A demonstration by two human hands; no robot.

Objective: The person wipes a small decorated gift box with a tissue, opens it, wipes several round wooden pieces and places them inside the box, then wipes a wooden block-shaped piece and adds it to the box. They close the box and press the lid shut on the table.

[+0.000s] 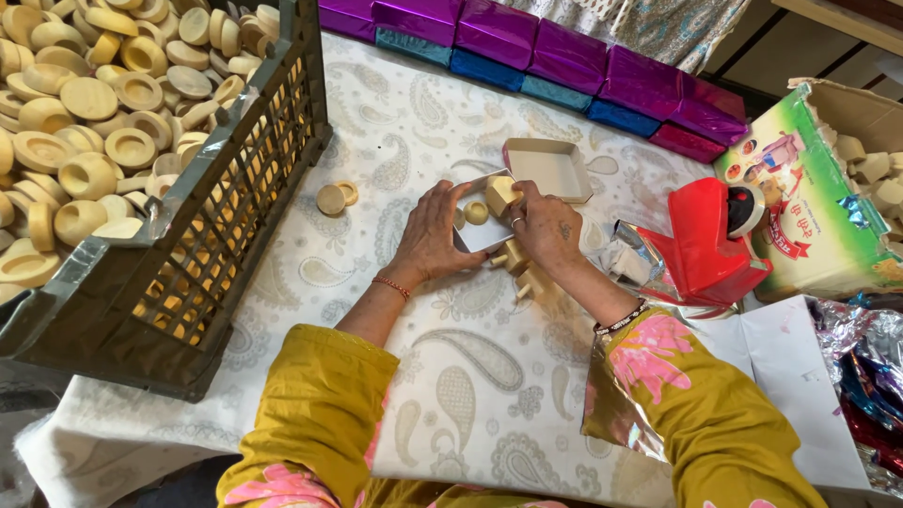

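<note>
Both hands meet at frame centre over a small open white box (482,235). Left hand (435,230) clasps the box's left side, fingers curled around the edge. Right hand (546,224) pinches a pale wooden block (499,193) at the box's upper right corner, partly over the rim. Block sits just up-left of the right fingertips; right hand is the nearer one. Can't read the block's long axis, the fingers cover too much of it.

One round wooden piece (477,213) lies inside the box. Box lid (548,167) lies open-side up, just upper right of the hands. More wooden pieces (520,266) below the right hand, shapes half hidden by the wrist. Two loose discs (336,197) left of the hands. Grey crate (235,179) of wooden discs upper left, cut off by the frame. Red tape dispenser (707,240) at right.
</note>
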